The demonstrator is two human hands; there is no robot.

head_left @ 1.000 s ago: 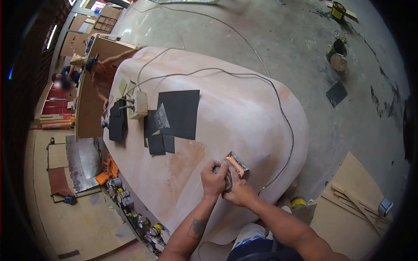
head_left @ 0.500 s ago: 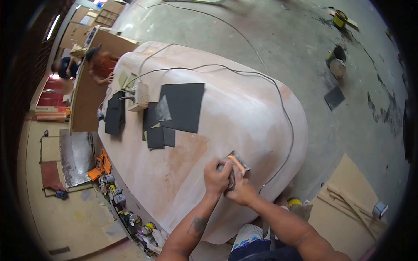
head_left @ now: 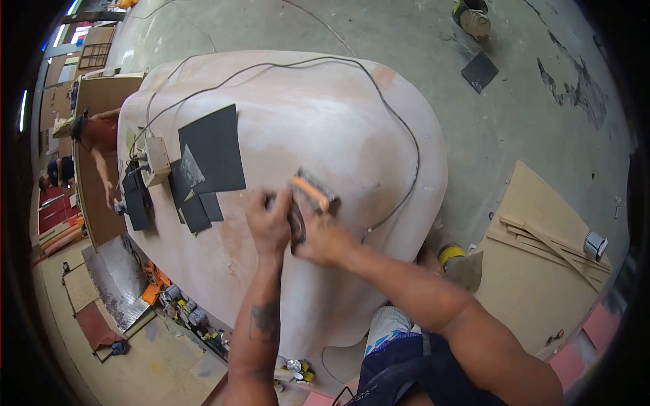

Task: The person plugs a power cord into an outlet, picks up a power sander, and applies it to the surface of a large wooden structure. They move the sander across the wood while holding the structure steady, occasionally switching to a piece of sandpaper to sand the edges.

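An electric sander [head_left: 313,188] with an orange band lies against the pale, curved, patchy shell [head_left: 325,149] in front of me. My left hand [head_left: 269,222] is wrapped round the sander's body from the left. From the right, my right hand [head_left: 325,233] also grips it, close to the orange band. Both hands partly hide the tool. Black sandpaper sheets [head_left: 213,152] lie on the shell to the left of the sander, with a grey triangular piece [head_left: 191,168] on top. A dark cable [head_left: 406,128] loops over the shell.
A white socket box [head_left: 157,161] with plugs sits on the shell's left side. Beyond it, a person [head_left: 101,142] reaches toward the shell. Cans and orange tools [head_left: 157,277] line the left floor. At right are a plywood sheet [head_left: 508,284] with wood strips, and a yellow can [head_left: 450,253].
My hands and the sander have moved farther away from me across the shell. The view has shifted too. The person in red at left now has an arm stretched downward.
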